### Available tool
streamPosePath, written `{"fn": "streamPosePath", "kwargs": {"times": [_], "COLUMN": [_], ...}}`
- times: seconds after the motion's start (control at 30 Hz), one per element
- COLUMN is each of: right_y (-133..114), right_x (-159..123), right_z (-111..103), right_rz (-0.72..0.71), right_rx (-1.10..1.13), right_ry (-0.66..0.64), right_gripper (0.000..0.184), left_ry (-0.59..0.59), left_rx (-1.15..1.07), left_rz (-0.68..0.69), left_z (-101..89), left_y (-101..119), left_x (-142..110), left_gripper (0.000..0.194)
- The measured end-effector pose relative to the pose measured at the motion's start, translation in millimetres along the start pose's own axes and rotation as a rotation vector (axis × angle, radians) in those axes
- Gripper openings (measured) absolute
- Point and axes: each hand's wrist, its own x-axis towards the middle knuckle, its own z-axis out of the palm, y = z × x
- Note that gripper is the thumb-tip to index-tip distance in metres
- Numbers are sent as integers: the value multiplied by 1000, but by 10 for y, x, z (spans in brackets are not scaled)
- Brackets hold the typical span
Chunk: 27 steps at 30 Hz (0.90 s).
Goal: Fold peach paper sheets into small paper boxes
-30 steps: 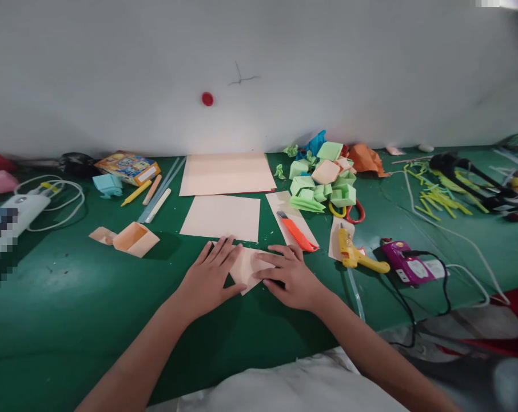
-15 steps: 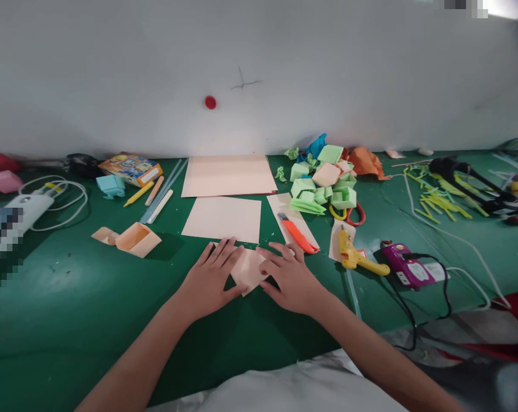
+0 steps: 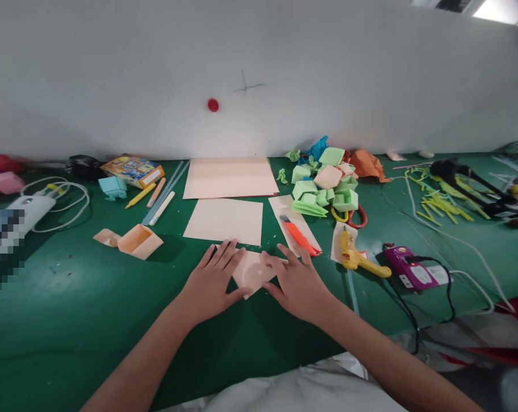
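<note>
A folded piece of peach paper (image 3: 252, 273) lies on the green table, partly covered by both hands. My left hand (image 3: 214, 280) rests flat on its left side with the fingers stretched out and the thumb along the lower edge. On the paper's right side lies my right hand (image 3: 299, 280), its fingers spread and its thumb near the lower corner. Just beyond them is a flat peach sheet (image 3: 224, 220). An orange utility knife (image 3: 301, 236) lies on a peach strip (image 3: 280, 203) past my right hand.
A larger peach stack (image 3: 228, 177) lies by the wall. At right are folded green paper boxes (image 3: 345, 199), scissors (image 3: 358, 216), a yellow glue gun (image 3: 362, 260) and a purple power box (image 3: 415, 268) with cables. A peach paper box (image 3: 139, 241) and crayon-like sticks (image 3: 161, 208) are at left.
My right hand has slid slightly right and its fingers have spread, uncovering more of the folded paper. My left hand stays almost in place. The view has shifted slightly.
</note>
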Motion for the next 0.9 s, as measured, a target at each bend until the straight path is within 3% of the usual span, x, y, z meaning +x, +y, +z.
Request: {"fn": "streamPosePath", "kwargs": {"times": [0.4, 0.67, 0.9], "right_y": [293, 287, 299], "right_x": [-412, -533, -608], "right_z": [-119, -13, 43], "right_rz": [166, 227, 267], "right_rx": [9, 7, -27], "right_ry": [38, 81, 106], "right_gripper": [32, 44, 34], "left_ry": [-18, -22, 1], "left_rx": [8, 9, 6], "left_rz": [14, 12, 17], "left_z": [23, 31, 52], "left_y": [-27, -33, -56], "left_x": [20, 19, 14], "left_gripper": [83, 83, 85]}}
